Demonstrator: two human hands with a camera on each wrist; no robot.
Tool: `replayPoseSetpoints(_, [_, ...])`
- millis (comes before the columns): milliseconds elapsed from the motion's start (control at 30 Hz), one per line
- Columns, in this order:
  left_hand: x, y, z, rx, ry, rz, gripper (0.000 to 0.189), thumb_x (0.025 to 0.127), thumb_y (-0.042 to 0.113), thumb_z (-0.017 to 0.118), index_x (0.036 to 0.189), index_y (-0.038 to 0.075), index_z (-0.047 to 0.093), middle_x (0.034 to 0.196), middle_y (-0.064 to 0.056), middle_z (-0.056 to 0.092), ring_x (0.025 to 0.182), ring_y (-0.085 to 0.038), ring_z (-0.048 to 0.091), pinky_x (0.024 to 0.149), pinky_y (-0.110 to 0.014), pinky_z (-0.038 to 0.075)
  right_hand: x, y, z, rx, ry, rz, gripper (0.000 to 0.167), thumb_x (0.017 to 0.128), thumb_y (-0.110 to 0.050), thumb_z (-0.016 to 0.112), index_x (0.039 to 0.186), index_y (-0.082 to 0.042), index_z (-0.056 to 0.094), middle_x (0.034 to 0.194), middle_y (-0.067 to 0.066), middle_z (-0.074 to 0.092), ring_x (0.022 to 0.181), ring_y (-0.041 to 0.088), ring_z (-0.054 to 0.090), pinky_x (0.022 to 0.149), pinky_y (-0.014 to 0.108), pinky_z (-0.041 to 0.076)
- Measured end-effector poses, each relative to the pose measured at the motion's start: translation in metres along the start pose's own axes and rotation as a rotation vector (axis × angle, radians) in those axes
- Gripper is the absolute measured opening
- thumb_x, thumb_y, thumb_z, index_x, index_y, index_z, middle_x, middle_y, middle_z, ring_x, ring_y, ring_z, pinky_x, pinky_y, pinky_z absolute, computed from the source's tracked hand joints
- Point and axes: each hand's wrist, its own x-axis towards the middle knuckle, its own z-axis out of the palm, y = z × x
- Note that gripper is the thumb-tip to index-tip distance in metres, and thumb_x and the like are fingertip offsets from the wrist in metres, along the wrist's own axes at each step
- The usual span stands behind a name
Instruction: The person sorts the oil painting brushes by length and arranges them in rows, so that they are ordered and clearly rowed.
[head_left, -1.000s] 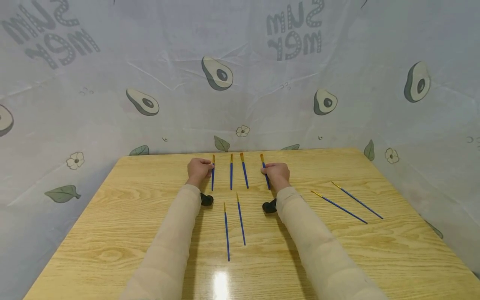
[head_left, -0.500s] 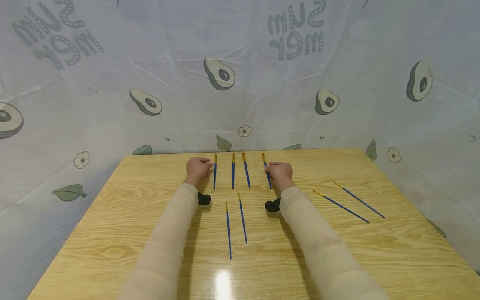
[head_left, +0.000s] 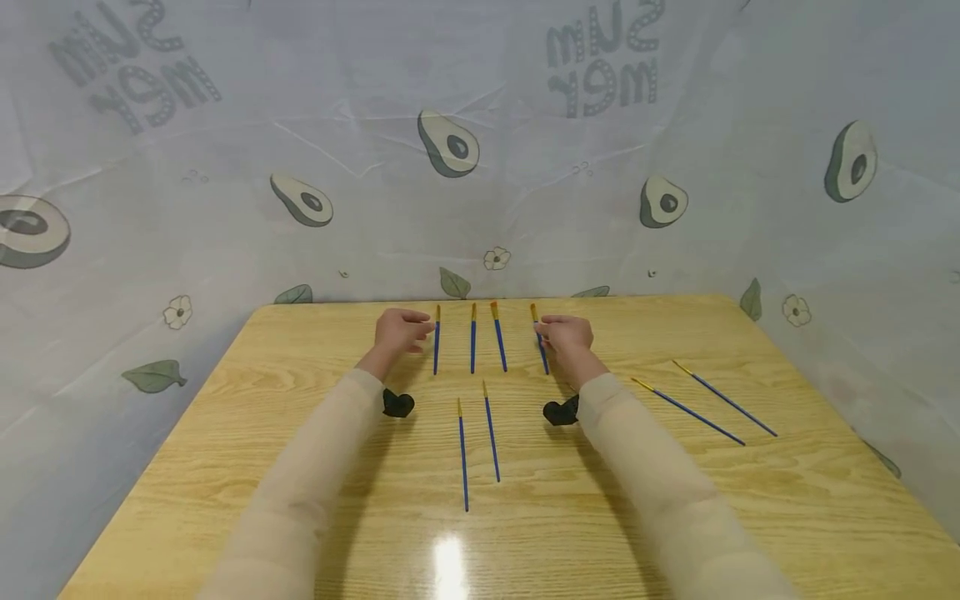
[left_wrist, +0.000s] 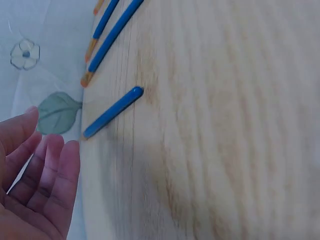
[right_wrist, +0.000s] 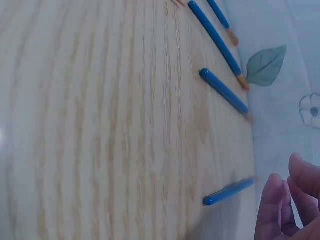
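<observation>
In the head view, a row of blue-handled paintbrushes lies bristles-away near the table's back edge. My left hand (head_left: 400,331) is beside the leftmost paintbrush (head_left: 437,350). Its thumb and fingers (left_wrist: 67,167) are spread apart, with nothing between them. At the other end of the row, my right hand (head_left: 570,337) hovers by the rightmost paintbrush (head_left: 543,357). A gap shows between its thumb and fingers (right_wrist: 272,200), and that brush's handle (right_wrist: 227,192) lies flat on the wood. Between the hands are two more paintbrushes, one straight (head_left: 473,346) and one slightly slanted (head_left: 501,343).
Two thinner paintbrushes, a left one (head_left: 463,462) and a right one (head_left: 492,437), lie nearer the front. Another slanting pair, one inner (head_left: 697,414) and one outer (head_left: 731,404), lies at right. A patterned cloth (head_left: 375,150) hangs behind the wooden table (head_left: 225,467).
Both hands have eased outward, away from the end brushes, and their fingers have loosened. The brushes keep their arrangement; the head view has shifted slightly.
</observation>
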Motion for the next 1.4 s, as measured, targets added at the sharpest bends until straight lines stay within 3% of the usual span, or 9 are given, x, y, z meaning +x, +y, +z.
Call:
replayPoseSetpoints(233, [-0.024, 0.005, -0.003, -0.021, -0.043, 0.056, 0.032, 0.092, 0.015, 0.070, 0.118, -0.001, 0.067, 0.112, -0.018, 0.066, 0.098, -0.031, 0.065, 0.068, -0.036, 0.060, -0.015, -0.002, -0.006, -0.017, -0.113, -0.033, 0.037, 0.090, -0.008, 0.070, 0.126, 0.001, 0.063, 0.122, 0.016, 0.061, 0.111, 0.034, 0.059, 0.093, 0.040, 0.052])
replayPoseSetpoints(500, [-0.052, 0.003, -0.007, -0.069, -0.090, 0.046, 0.035, 0.091, 0.016, 0.070, 0.120, -0.003, 0.065, 0.114, -0.018, 0.066, 0.102, -0.034, 0.064, 0.073, -0.040, 0.060, -0.036, 0.007, -0.014, -0.076, -0.223, -0.066, 0.038, 0.092, -0.010, 0.069, 0.126, 0.003, 0.061, 0.121, 0.017, 0.062, 0.088, 0.027, 0.063, 0.089, 0.041, 0.053])
replayPoseSetpoints(733, [-0.079, -0.003, -0.011, -0.072, -0.070, 0.030, 0.034, 0.091, 0.017, 0.070, 0.117, -0.004, 0.065, 0.110, -0.016, 0.067, 0.100, -0.035, 0.064, 0.071, -0.038, 0.060, -0.056, 0.017, -0.014, -0.125, -0.309, -0.124, 0.038, 0.093, -0.010, 0.067, 0.127, 0.006, 0.059, 0.122, 0.019, 0.059, 0.107, 0.034, 0.060, 0.091, 0.040, 0.053])
replayPoseSetpoints(1067, [-0.114, -0.013, 0.005, -0.107, -0.079, -0.042, 0.028, 0.086, 0.014, 0.076, 0.108, -0.002, 0.068, 0.091, -0.009, 0.067, 0.085, -0.029, 0.066, 0.066, -0.038, 0.060, -0.086, 0.033, -0.004, -0.143, -0.382, -0.168, 0.031, 0.092, -0.007, 0.067, 0.119, 0.007, 0.062, 0.110, 0.016, 0.064, 0.094, 0.024, 0.064, 0.081, 0.038, 0.057])
replayPoseSetpoints(1400, [-0.137, -0.023, 0.018, -0.040, -0.100, -0.007, 0.020, 0.083, 0.014, 0.079, 0.095, 0.001, 0.071, 0.078, -0.006, 0.067, 0.069, -0.019, 0.065, 0.054, -0.031, 0.057, -0.104, 0.044, 0.005, -0.166, -0.394, -0.199, 0.026, 0.088, -0.006, 0.072, 0.111, 0.006, 0.066, 0.101, 0.012, 0.065, 0.086, 0.019, 0.065, 0.072, 0.035, 0.059])
